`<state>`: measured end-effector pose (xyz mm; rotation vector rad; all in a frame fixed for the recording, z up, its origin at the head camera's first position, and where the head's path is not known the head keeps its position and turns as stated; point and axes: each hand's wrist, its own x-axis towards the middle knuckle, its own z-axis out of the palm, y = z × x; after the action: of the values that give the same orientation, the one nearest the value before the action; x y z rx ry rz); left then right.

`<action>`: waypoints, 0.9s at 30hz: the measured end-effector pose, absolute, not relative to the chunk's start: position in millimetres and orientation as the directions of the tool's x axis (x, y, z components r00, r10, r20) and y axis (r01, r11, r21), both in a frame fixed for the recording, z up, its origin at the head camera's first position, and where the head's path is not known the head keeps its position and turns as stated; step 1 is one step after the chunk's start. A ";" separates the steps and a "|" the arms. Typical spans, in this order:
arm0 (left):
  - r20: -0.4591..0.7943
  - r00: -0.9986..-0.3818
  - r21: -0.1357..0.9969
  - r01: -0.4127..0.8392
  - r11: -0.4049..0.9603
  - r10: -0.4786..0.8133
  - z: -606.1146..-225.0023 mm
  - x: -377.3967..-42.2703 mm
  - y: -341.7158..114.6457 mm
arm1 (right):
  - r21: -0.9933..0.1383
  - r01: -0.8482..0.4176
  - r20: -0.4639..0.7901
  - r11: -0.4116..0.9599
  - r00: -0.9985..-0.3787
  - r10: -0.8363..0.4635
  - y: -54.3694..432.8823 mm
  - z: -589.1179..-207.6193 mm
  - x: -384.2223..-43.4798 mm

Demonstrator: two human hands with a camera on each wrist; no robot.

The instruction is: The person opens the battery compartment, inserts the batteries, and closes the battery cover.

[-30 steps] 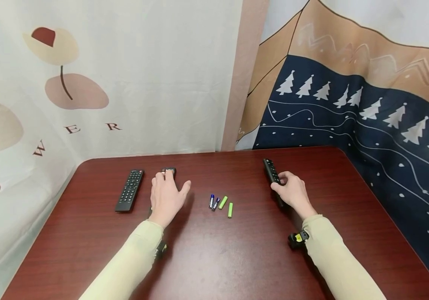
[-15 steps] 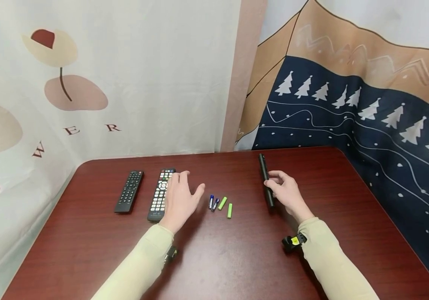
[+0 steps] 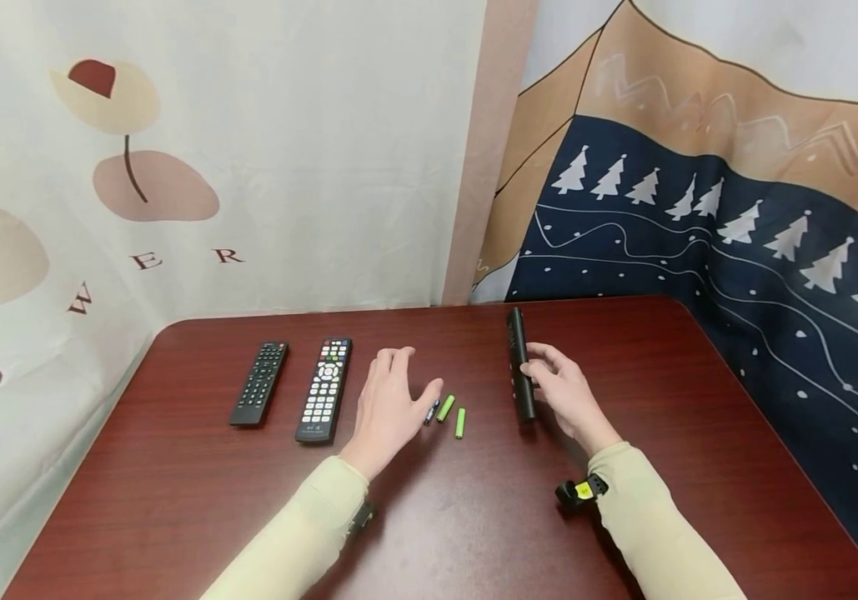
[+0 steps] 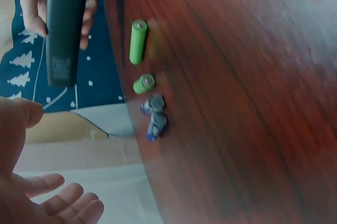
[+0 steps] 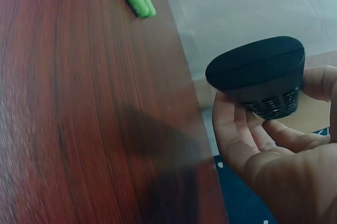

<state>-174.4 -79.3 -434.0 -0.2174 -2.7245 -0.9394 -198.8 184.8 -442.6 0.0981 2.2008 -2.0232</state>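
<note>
My right hand [image 3: 567, 396] grips a black remote control [image 3: 520, 367] by its sides, turned on edge and lifted off the table. In the left wrist view its plain back [image 4: 66, 34] shows; in the right wrist view its end [image 5: 258, 63] faces the camera, buttons turned down toward the fingers. My left hand [image 3: 389, 408] hovers with fingers spread and holds nothing. Beside its thumb lie two green batteries [image 4: 138, 42] and two blue-and-silver batteries [image 4: 156, 125], partly hidden by the hand in the head view.
Two more remotes lie buttons-up at the left: a narrower black remote [image 3: 259, 383] and a remote with white keys [image 3: 323, 392]. The dark red wooden table [image 3: 459, 517] ends at the back against a printed curtain [image 3: 323, 167].
My left hand has moved right, from over the white-keyed remote to the batteries. The right hand has raised its remote, rolled it on edge and brought it slightly left.
</note>
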 end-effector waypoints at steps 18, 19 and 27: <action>0.363 -0.878 0.579 0.474 0.663 0.311 -437.7 -157.3 -45.2 | -0.986 0.140 -0.126 -0.091 -0.982 -0.142 157.8 -444.2 -195.4; 0.358 -0.877 0.584 0.479 0.656 0.321 -437.9 -156.2 -43.8 | -0.985 0.141 -0.126 -0.097 -0.981 -0.148 156.7 -444.2 -195.1; 0.318 -0.867 0.606 0.497 0.621 0.384 -437.3 -150.1 -33.9 | -0.975 0.152 -0.122 -0.160 -0.975 -0.185 149.1 -443.7 -192.9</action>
<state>-150.1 -33.9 -437.3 -0.7350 -2.6844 -1.0758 -192.9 149.1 -443.7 -0.0374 1.8758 -2.2372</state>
